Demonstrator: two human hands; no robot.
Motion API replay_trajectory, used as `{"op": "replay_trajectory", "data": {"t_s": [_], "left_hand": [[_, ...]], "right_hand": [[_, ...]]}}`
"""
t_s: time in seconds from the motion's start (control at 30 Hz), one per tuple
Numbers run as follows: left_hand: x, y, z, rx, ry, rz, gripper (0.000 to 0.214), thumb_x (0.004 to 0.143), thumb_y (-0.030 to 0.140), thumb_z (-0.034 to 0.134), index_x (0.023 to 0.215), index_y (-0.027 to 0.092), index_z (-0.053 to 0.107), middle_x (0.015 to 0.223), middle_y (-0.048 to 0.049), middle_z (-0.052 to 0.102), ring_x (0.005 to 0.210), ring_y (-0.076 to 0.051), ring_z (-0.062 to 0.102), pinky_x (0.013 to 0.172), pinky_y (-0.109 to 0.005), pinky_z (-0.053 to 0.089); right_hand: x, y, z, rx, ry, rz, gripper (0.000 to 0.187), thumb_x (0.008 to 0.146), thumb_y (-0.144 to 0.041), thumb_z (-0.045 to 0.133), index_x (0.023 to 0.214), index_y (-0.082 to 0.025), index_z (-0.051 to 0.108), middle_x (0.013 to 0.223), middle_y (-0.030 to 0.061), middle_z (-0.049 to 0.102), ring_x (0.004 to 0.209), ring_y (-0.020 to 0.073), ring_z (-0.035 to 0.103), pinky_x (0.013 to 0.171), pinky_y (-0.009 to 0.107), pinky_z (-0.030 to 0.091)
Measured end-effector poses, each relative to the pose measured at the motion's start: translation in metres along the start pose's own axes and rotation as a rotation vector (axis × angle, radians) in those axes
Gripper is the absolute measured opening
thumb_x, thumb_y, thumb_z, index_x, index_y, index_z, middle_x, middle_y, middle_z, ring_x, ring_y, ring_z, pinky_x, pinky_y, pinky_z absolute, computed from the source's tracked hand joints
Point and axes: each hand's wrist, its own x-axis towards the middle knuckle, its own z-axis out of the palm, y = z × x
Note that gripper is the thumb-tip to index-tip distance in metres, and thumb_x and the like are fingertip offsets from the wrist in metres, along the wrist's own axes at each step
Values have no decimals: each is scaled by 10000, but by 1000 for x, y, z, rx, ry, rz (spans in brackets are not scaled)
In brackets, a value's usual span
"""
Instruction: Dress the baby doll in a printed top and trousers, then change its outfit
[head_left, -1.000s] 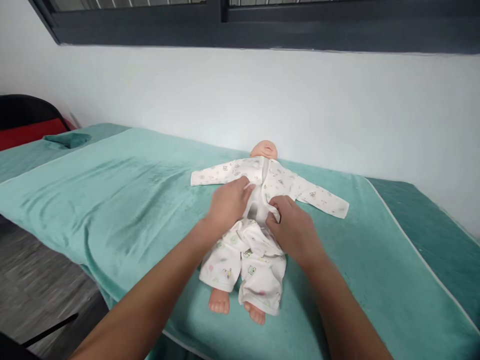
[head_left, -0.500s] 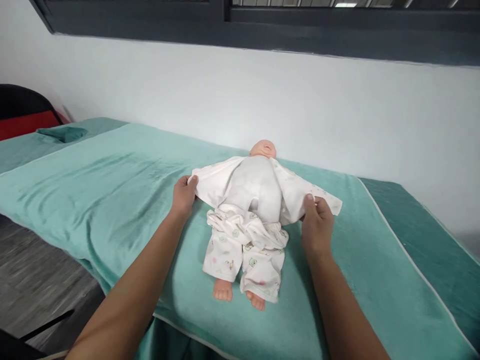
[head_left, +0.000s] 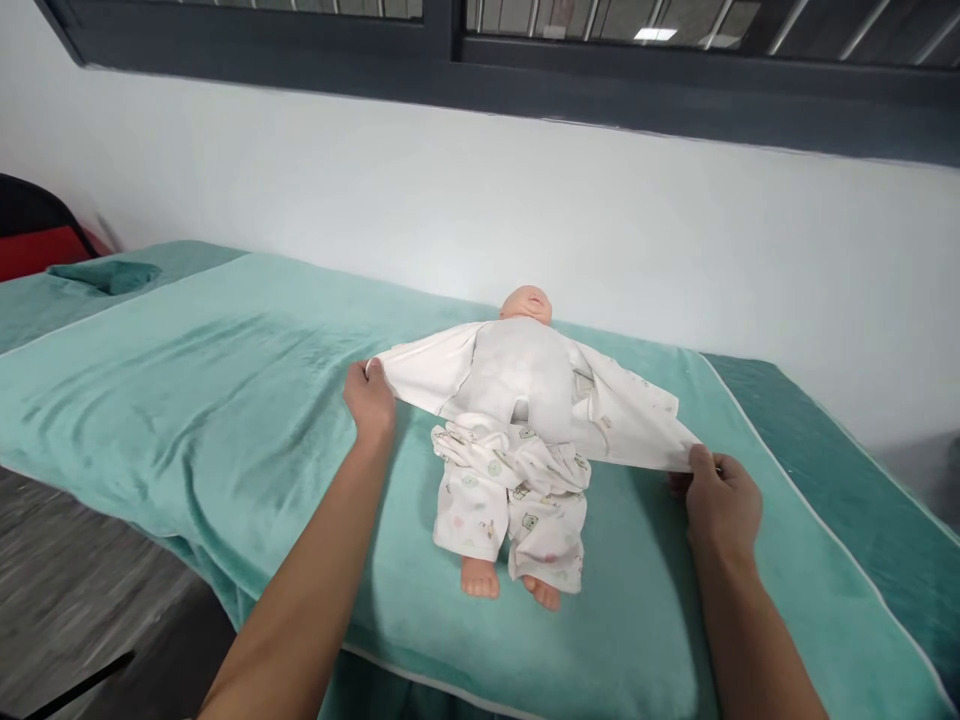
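Note:
A baby doll (head_left: pixel 525 303) lies on its back, head toward the wall and bare feet toward me. Its white cloth torso (head_left: pixel 521 365) shows between the spread sides of a white baby shirt (head_left: pixel 637 420). Printed baby pants (head_left: pixel 471 500) cover its legs and are bunched at the top. My left hand (head_left: pixel 370 400) pinches the shirt's edge on the left and holds it out from the body. On the right, my right hand (head_left: pixel 721 500) grips the corner of the other side, pulled taut. The doll's arms are hidden under the cloth.
A green sheet (head_left: pixel 225 400) with wrinkles covers the bed. Darker green cloth (head_left: pixel 840 440) lies at the right, and a crumpled green cloth (head_left: pixel 105 275) at the far left. Behind the bed rises a white wall (head_left: pixel 465 200) below a dark window frame (head_left: pixel 300 70).
My right hand has moved right and toward me, stretching the shirt's right side farther out. My left hand keeps its pinch on the left edge. The camera view has shifted slightly.

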Motion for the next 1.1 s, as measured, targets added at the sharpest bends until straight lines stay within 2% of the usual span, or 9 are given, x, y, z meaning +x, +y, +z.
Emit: {"op": "replay_trajectory", "data": {"t_s": [0.1,0.23,0.4,0.47,0.57,0.63,0.8,0.93,1.1], "left_hand": [[1,-2,1,68,102,13,231,948,373,464,802,200,506,727,17,520,695,-148,472,654,-267,372],[-1,-2,4,166,53,56,154,923,320,492,813,216,523,754,-3,554,734,-182,509,707,-296,392],[-4,-1,7,225,42,126,83,847,194,508,913,218,553,917,-48,609,890,-223,575,850,-352,451],[-7,2,7,280,61,228,204,804,118,483,969,202,566,1024,-86,615,1008,-246,573,940,-390,441],[-17,9,6,375,31,468,267,796,90,466,1017,181,586,1106,-127,625,1129,-281,545,1033,-442,398],[-25,15,8,406,-115,619,258,828,121,471,1040,181,606,1128,-123,647,1140,-278,554,1043,-442,400],[-33,21,18,443,-704,872,344,910,184,445,1183,209,652,1271,-81,678,1265,-233,550,1076,-408,426],[-29,18,24,548,-834,882,395,985,297,419,1312,187,613,1527,-96,515,1487,-244,360,1190,-442,331],[-31,19,24,748,-976,880,448,966,303,487,1399,221,562,1643,-94,340,1569,-272,171,1218,-486,261]], "right_hand": [[-3,0,-6,-152,-20,-19,302,865,-438,509,689,-207,590,557,34,601,569,212,539,643,376,412],[-2,5,4,-328,41,-163,230,788,-427,561,803,-202,606,741,70,631,676,231,529,681,393,412],[-8,12,20,-397,128,-593,373,812,-307,519,1136,-156,625,1263,203,538,1135,346,527,921,501,458],[-13,11,24,-398,124,-794,335,860,-260,477,1140,-158,631,1320,204,531,1258,358,472,1025,530,424],[-22,4,32,-369,31,-1021,304,925,-225,452,1170,-176,625,1345,180,574,1285,314,503,1084,507,424],[-28,-1,38,-363,-70,-1103,311,950,-222,447,1210,-192,616,1380,165,582,1316,296,509,1091,497,440],[-35,-13,55,-318,-246,-1122,371,977,-227,410,1288,-205,611,1465,146,552,1372,278,500,1112,499,459],[-35,-19,66,-340,-389,-1135,450,988,-251,381,1397,-172,553,1523,157,500,1444,284,429,1162,518,404],[-33,-20,70,-519,-518,-1096,560,990,-249,369,1532,-108,387,1580,170,420,1512,274,316,1208,500,318]]}}
